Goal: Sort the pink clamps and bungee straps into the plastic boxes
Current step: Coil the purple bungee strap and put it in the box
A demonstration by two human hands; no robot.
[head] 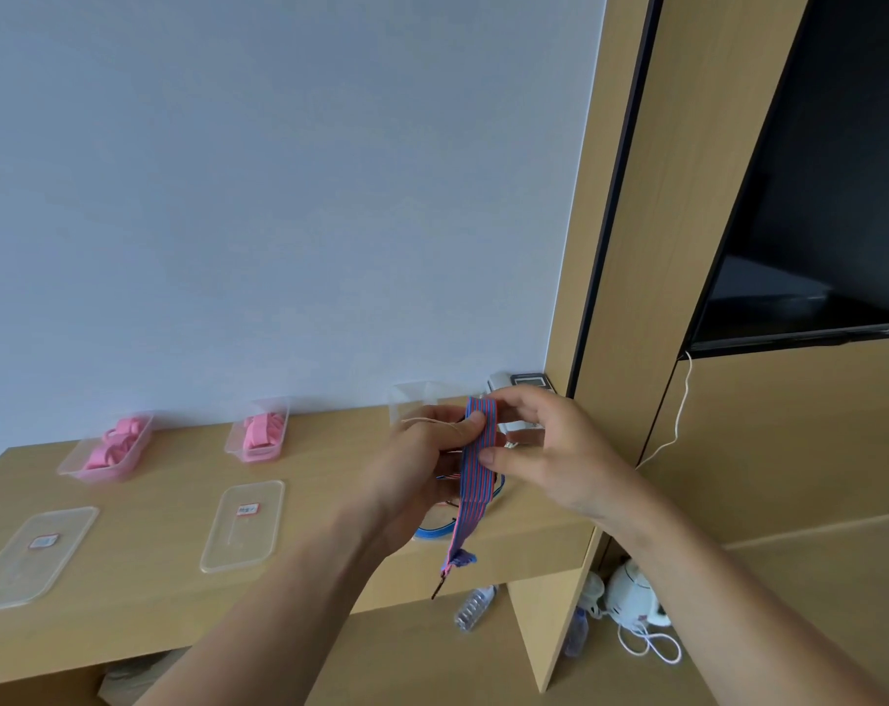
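A folded blue-and-red striped bungee strap [475, 481] hangs above the desk, its hooked end dangling past the front edge. My left hand [427, 461] pinches the strap near its top, with a thin string under the fingers. My right hand [539, 445] pinches the same fold from the right, thumb on the front. Two clear plastic boxes at the back hold pink clamps: one at the far left [109, 448], one in the middle [260, 430]. A third clear box [417, 400] stands behind my hands. Another blue strap coil [432, 532] lies on the desk below them.
Two clear lids with labels lie flat on the wooden desk [152, 593], one at the left [30, 555], one in the middle [244, 524]. A small device [521, 382] sits in the back corner. A bottle, kettle and cord lie on the floor.
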